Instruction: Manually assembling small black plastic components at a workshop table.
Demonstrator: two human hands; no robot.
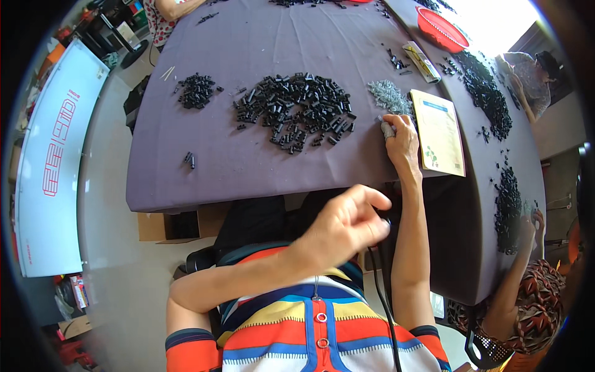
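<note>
Assembly work stands at an intermediate stage, judged from the distribution of parts on the purple-covered table [248,180]. Right hand [401,144] rests at the lower edge of the heap of small silver-grey metal pieces [389,94]; its fingers are drawn narrow, pinched on what appears to be one grey piece at the fingertips. Left hand [344,224] is raised off the table, near the person's chest, fingers curled loosely inward with the thumb extended; whether it holds a part cannot be told.

Large pile of black cylindrical parts [296,111] lies at the table centre, just left of the metal pieces. A smaller black pile [197,90] sits well apart to the left, and two loose black parts [189,160] lie near the front edge. A tan booklet [439,131] lies just right of the right hand.

Estimate: the large pile and the metal heap are both substantial, so most stock appears unprocessed; the smaller pile may be finished output, but this cannot be confirmed.
</note>
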